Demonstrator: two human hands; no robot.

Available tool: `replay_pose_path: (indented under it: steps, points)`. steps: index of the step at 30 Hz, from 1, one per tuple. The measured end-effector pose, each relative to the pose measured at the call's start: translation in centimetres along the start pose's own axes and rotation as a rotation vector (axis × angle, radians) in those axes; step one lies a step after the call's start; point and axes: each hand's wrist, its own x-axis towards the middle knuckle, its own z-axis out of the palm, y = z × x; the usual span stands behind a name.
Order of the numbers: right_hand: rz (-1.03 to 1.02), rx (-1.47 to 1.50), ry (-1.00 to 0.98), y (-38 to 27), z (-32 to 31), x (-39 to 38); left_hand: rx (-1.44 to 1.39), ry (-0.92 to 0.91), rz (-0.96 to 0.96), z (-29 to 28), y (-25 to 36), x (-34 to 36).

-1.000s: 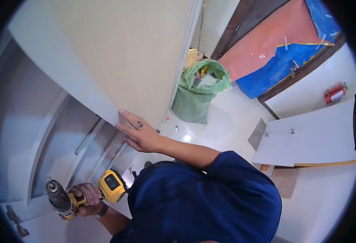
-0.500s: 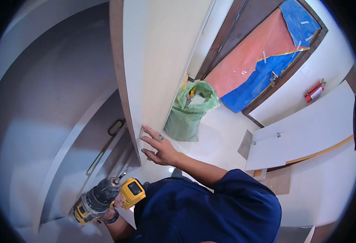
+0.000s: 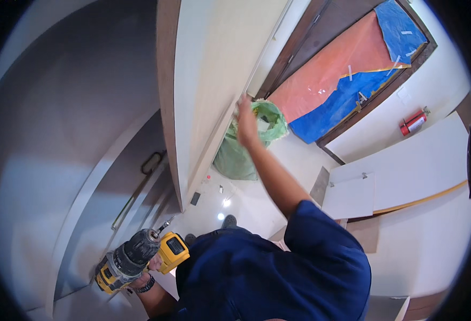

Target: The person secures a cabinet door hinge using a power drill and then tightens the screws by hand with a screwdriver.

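Observation:
My left hand (image 3: 141,272) is at the lower left, closed around the grip of a yellow and black cordless drill (image 3: 133,257), its bit pointing up and to the right. My right hand (image 3: 246,124) is stretched out and up against the right edge of a tall cream door panel (image 3: 214,80) that stands on edge in front of me. The hand is blurred, so whether the fingers curl round the edge is unclear. A grey cabinet front with a black handle (image 3: 151,162) lies left of the panel.
A green sack (image 3: 235,155) stands on the white floor just past the panel. Behind it a doorway is covered with orange and blue sheeting (image 3: 342,80). White boards (image 3: 407,171) lie at the right, and a red fire extinguisher (image 3: 413,122) sits by the wall.
My right hand has slid from low on the panel's face up to its far edge. The drill in my left hand has turned, and the view has swung so the panel stands steeper.

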Motion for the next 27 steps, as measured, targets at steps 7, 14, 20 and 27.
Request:
replay_pose_path:
  steps: [7, 14, 20, 27]
  points:
    - [-0.087, 0.136, 0.208, -12.6, -2.3, 14.3, 0.021, 0.054, -0.068, 0.8, 0.8, -0.6]
    - [-0.075, 0.101, 0.245, -9.4, -1.8, 18.4, 0.019, 0.029, 0.033, 0.7, 0.1, -0.8]
    - [0.032, 0.016, 0.189, -5.5, -1.9, 15.9, -0.029, 0.079, 0.011, 0.7, 0.0, -1.3]
    - [-0.038, -0.154, 0.107, 2.2, -4.0, 15.7, 0.139, 0.137, 0.120, 1.7, -1.3, -1.4]
